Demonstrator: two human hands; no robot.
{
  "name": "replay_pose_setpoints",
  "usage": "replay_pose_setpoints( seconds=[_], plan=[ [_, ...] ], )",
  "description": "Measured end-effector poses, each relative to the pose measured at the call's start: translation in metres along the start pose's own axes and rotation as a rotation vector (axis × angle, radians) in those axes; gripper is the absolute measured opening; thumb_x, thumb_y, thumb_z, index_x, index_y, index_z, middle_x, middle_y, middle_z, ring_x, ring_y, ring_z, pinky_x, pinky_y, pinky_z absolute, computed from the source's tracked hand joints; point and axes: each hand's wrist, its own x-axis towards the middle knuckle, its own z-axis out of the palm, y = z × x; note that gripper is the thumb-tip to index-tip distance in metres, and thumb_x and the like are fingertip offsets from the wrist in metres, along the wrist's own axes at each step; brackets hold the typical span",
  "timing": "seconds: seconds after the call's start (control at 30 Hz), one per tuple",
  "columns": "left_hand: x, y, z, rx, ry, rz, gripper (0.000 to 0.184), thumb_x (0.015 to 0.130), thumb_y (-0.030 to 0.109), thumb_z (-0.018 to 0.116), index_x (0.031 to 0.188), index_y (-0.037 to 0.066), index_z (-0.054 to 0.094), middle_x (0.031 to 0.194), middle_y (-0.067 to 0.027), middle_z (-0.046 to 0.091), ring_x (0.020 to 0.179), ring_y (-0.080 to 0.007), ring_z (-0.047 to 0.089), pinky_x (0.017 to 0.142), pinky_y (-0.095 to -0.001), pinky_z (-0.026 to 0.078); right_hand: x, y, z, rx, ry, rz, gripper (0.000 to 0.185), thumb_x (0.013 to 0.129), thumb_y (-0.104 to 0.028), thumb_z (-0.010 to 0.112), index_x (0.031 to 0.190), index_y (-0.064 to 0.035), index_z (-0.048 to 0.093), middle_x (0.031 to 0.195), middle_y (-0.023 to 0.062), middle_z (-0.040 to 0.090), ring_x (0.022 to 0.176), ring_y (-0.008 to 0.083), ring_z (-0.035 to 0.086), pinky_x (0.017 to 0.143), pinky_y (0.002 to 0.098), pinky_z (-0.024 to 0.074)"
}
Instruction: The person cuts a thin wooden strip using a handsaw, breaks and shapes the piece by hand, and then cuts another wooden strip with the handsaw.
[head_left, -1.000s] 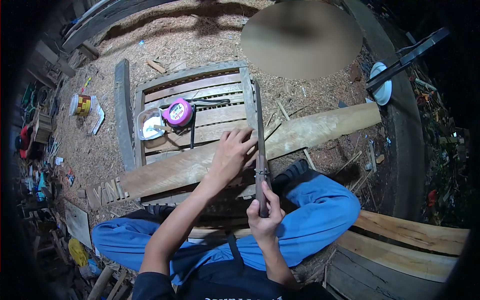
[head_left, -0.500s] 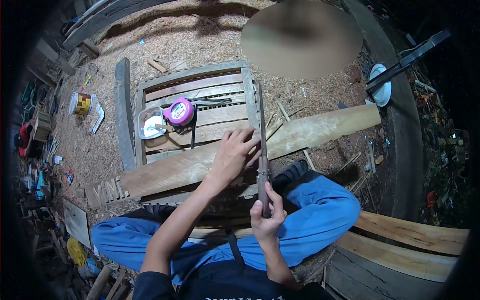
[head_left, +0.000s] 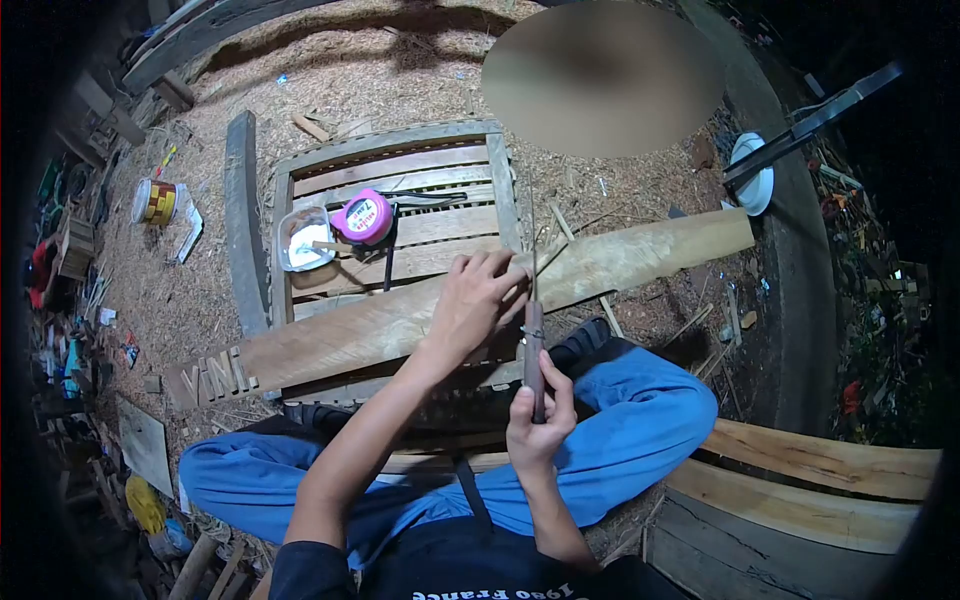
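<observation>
My right hand [head_left: 540, 425] grips the brown, wire-bound handle of a long thin-bladed tool [head_left: 537, 345]; its blade points away from me and shows almost edge-on. My left hand [head_left: 470, 305] rests over the middle of a long wooden board [head_left: 350, 335], fingers bent inward just left of the blade. What those fingertips hold, if anything, is hidden. A pale wood sliver [head_left: 548, 257] shows beside the blade. Small wood strips [head_left: 222, 378] forming letter shapes lie at the board's left end.
Under the board stands a slatted wooden frame [head_left: 492, 160], bearing a pink tape measure [head_left: 365, 217] and a plastic tub of white stuff [head_left: 307, 240]. A yellow can [head_left: 158, 202] is at left. Planks [head_left: 810, 500] lie at lower right. Wood shavings cover the ground.
The tool has shifted slightly right and turned, so its blade looks thinner. My right hand has moved a little with it. My left hand stays nearly in place.
</observation>
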Motion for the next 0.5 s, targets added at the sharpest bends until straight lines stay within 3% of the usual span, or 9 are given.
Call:
replay_pose_setpoints(
  seconds=[0.2,0.5],
  plan=[
    [-0.002,-0.002,0.001,-0.005,0.001,-0.016,0.026,0.085,0.021,0.075,0.106,0.010,0.066,0.127,-0.0106,0.063,0.115,-0.0300,0.060,0.095,-0.0433,0.045,-0.002,0.007,0.006,-0.005,0.021,-0.032,0.044,0.097,-0.018,0.063,0.133,0.0063,0.057,0.126,0.0211,0.068,0.083,0.0168,0.070,0.071,0.0300,0.0571],
    [-0.006,0.001,0.005,-0.052,0.039,-0.025,0.023,0.085,0.022,0.075,0.104,0.010,0.068,0.125,-0.0105,0.064,0.114,-0.0305,0.060,0.094,-0.0435,0.045,-0.006,0.004,0.013,0.021,0.045,0.018,0.047,0.101,-0.023,0.061,0.135,0.0079,0.055,0.129,0.0228,0.065,0.079,0.0142,0.067,0.067,0.0276,0.0552]
  ],
)
